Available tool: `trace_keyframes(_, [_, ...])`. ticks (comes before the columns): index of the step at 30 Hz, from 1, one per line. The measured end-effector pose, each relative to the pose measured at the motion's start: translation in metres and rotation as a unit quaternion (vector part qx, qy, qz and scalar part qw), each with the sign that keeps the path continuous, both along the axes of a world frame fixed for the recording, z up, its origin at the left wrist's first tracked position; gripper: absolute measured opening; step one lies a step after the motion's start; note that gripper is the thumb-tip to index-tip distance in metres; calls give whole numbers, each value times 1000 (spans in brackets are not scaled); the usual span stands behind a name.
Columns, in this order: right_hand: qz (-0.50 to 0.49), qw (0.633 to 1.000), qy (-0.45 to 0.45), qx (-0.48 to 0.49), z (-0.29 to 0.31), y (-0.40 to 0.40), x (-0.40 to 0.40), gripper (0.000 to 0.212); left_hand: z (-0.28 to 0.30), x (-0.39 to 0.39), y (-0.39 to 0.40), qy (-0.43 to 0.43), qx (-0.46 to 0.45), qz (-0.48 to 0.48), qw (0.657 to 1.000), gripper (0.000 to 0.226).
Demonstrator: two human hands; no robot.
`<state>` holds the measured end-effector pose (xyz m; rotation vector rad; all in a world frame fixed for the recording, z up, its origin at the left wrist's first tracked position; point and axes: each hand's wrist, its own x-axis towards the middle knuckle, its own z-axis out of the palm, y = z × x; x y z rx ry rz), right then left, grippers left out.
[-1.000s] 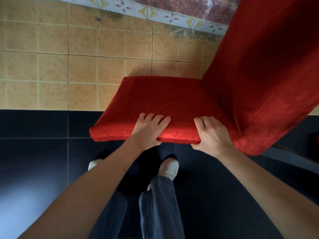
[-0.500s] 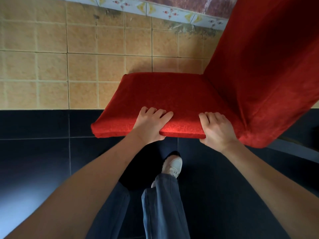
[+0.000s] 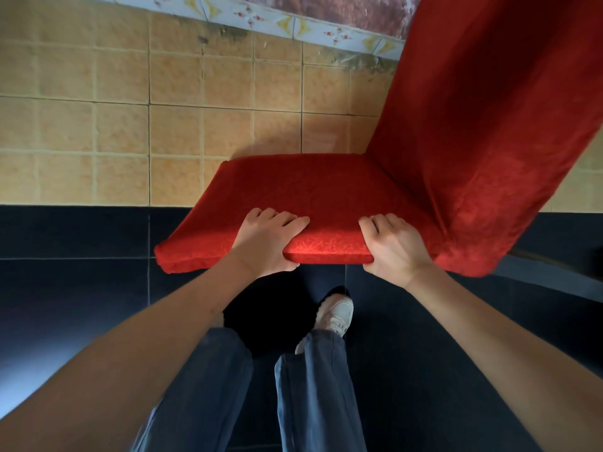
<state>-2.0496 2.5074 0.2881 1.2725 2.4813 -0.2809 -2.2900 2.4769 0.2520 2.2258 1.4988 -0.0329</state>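
Both hands grip the near side edge of a red chair (image 3: 359, 197), a fabric-covered piece seen from above. The left hand (image 3: 267, 243) curls over the padded seat (image 3: 300, 190) with 4 fingers (image 3: 287, 221) lying on top of the cushion and the thumb tucked under the edge. The right hand (image 3: 394, 247) clamps the same edge closer to the backrest, fingers bent over the top and the thumb pressing the side of the cushion from below. Between the 2 hands a short stretch of the seat's bright red side panel shows. The backrest (image 3: 483, 125) rises from the right end of the seat and leans up toward the upper right corner, its cover hanging in a loose fold past the seat's corner. The chair's legs are hidden beneath the seat, so whether it stands on the ground or hangs clear cannot be told. The seat lies across the line where tan tiles (image 3: 124, 125) meet dark tiles (image 3: 81, 288), in front of the person's body. A patterned border (image 3: 261, 17) runs along the far side of the tan tiles. Below the hands, blue trousers (image 3: 313, 393) and 1 white shoe (image 3: 336, 313) stand on the dark tiles, the shoe almost under the seat's edge.
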Motion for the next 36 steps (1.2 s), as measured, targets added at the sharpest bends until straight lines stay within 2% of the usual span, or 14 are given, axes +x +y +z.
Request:
trace_keyframes(9, [14, 1000, 13, 3, 3, 1, -14, 78, 0, -16, -9, 4, -56, 27, 998, 87])
trace_keyframes(12, [0, 1000, -5, 22, 2, 0, -8, 93, 1, -16, -8, 21, -60, 22, 998, 88])
trace_keyframes(15, [-44, 997, -57, -3, 1, -1, -4, 112, 1, -18, -9, 22, -56, 22, 998, 90])
trace_keyframes(18, [-61, 995, -83, -18, -1, -2, -2, 120, 1, -18, -8, 29, -54, 17, 998, 91])
trace_keyframes(20, [-63, 996, -65, -15, -1, -1, 0, 118, 0, -18, -8, 27, -52, 19, 998, 90])
trace_keyframes(30, [-7, 998, 1, 60, -7, -9, 2, 76, 3, -18, -11, 9, 1, 15, 1000, 77])
trace_keyframes(36, [1, 996, 33, 81, -7, -19, -3, 72, 1, -19, -21, -35, 40, 18, 998, 68])
